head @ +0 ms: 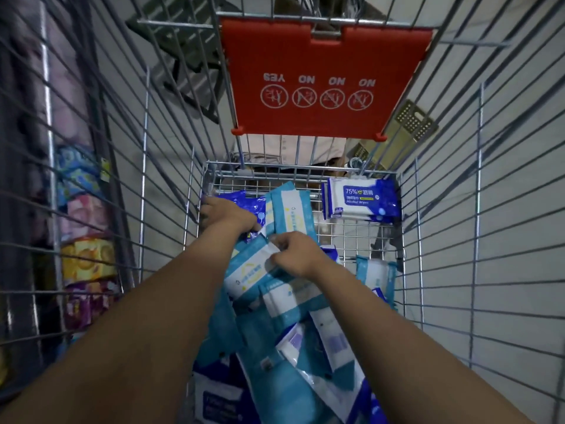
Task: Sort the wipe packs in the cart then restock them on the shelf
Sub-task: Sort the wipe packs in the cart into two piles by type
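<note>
Both my arms reach down into a wire cart (406,240). My left hand (227,217) lies on a dark blue wipe pack (237,198) at the far left corner; its fingers are hidden from view. My right hand (293,252) pinches the upper edge of a light blue and white wipe pack (250,272) on top of a loose pile. Several light blue packs (290,341) fill the near part of the cart. A small stack of dark blue alcohol wipe packs (360,200) stands in the far right corner. Another light blue pack (377,273) leans at the right side.
A red child-seat flap (324,78) hangs at the cart's far end. Shelves with colourful packaged goods (85,261) run along the left outside the cart. A person's clothing (290,148) shows beyond the far end. Pale floor tiles lie to the right.
</note>
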A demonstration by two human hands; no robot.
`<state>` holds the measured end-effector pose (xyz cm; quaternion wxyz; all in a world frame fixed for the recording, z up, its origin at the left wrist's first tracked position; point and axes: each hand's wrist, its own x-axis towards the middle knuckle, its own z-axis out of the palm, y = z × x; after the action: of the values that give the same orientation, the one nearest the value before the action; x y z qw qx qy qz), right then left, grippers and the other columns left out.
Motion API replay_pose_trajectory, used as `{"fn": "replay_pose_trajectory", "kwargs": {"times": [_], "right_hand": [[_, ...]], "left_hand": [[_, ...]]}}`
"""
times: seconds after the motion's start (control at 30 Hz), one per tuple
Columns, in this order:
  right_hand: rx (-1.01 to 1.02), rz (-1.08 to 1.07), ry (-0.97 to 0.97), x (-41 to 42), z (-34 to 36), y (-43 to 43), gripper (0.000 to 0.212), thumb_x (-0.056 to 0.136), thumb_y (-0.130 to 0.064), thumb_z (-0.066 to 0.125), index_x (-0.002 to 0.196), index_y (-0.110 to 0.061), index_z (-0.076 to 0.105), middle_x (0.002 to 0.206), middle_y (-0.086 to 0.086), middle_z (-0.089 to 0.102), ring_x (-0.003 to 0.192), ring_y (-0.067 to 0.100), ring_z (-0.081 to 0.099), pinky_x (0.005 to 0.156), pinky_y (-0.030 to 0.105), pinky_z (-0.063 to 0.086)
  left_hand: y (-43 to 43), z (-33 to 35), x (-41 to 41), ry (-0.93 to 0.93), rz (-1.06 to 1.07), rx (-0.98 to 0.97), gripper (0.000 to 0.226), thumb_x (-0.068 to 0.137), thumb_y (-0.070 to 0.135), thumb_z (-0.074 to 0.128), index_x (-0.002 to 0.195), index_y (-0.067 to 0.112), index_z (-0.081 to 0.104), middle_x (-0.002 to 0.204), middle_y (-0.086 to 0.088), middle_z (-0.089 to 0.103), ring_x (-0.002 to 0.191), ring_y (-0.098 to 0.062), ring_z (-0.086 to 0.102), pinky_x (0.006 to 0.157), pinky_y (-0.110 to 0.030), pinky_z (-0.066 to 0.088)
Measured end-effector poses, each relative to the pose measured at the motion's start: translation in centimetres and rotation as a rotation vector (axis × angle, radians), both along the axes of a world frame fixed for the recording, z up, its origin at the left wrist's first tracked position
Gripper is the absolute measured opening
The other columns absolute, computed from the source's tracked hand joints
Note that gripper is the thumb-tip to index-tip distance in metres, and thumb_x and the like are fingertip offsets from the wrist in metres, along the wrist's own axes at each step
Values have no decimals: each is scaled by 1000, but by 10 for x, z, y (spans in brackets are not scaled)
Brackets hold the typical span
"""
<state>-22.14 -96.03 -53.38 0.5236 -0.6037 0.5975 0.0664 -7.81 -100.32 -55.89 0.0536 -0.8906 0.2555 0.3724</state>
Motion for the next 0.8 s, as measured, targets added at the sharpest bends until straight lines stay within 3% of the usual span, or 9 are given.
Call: {"fn": "replay_pose_trajectory", "kwargs": {"times": [0.07,0.17,0.23,0.37,0.43,0.57,0.67,0.73,0.8], "right_hand": [[-85,-30,128,-14,4,-8,23,87,-25,55,100,-7,65,104,12,67,98,30,61,80,34,51],[-204,-114,332,-45,3,-11,20,94,-24,47,100,-10,60,105,11,65,97,30,60,70,29,41],[-155,-181,387,-64,2,-7,20,91,-20,52,104,-7,60,110,13,63,100,31,59,71,29,41],[-49,-194,253,-87,1,3,35,87,-10,55,122,-7,57,123,13,59,111,30,56,82,25,43],[-81,-99,260,-92,-3,5,38,91,-19,55,128,-12,54,127,12,56,115,31,53,91,31,46],[-156,26,330,-97,-11,7,39,94,-36,54,130,-21,52,127,10,51,120,28,46,96,36,40],[-181,5,305,-100,-17,9,32,92,-35,57,119,-19,52,122,8,53,116,28,46,94,37,38],[-203,-51,238,-102,-20,9,16,92,-30,58,101,-19,51,106,6,58,99,27,52,83,35,39],[-165,-162,92,-102,-24,10,17,93,-26,57,83,-20,44,84,1,56,77,23,50,70,30,39]], "left_hand": [[-3,3,4,-4,-14,-6,121,49,38,92,140,-5,24,141,-18,37,130,-32,38,101,-41,43],[-1,10,6,131,-16,-143,66,50,25,94,99,1,56,107,-11,63,103,-23,58,92,-37,50],[0,17,0,230,-93,-259,48,60,11,88,100,8,61,105,-5,66,98,-22,61,87,-31,50],[-4,37,-20,258,-473,-378,40,76,6,73,112,11,59,108,-6,64,97,-23,60,78,-27,44],[-9,42,-23,228,-607,-448,39,78,6,71,114,9,57,105,-5,62,100,-25,60,78,-28,44],[-24,61,-33,208,-704,-598,35,80,14,72,113,13,59,103,-6,65,95,-23,60,80,-34,49],[-32,80,-41,166,-751,-677,25,82,22,72,103,16,60,95,-6,66,87,-23,60,76,-37,50],[-37,90,-42,204,-710,-715,27,82,24,72,105,20,60,95,-3,67,87,-22,63,80,-43,53],[-42,102,-43,256,-639,-761,27,80,24,74,104,24,60,96,-2,67,89,-23,65,81,-46,54]]}}
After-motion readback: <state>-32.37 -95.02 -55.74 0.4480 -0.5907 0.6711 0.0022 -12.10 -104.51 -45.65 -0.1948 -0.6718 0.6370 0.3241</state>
